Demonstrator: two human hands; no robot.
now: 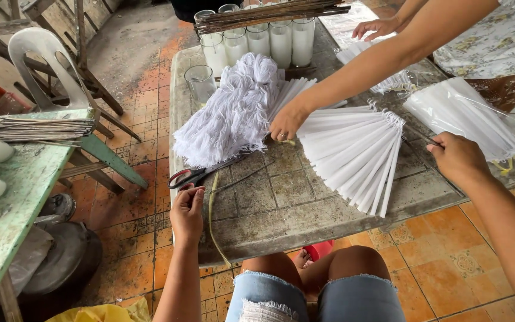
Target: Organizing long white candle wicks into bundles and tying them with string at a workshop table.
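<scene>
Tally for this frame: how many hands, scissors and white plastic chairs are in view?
Wearer's hands: 2 (left hand, right hand)
Other person's hands: 2 (near hand, far hand)
Scissors: 1
White plastic chair: 1
Total: 6

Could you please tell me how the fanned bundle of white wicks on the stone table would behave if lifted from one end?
The fanned bundle of white wicks would probably splay apart, since its strands already spread loosely. The straight strands look fairly stiff. It seems light, as a co-worker's hand pins it with just its fingers.

Feed looks fine on my end: soft even daylight, faint shadows, sharp center, slight wide-angle stretch at edges.
</scene>
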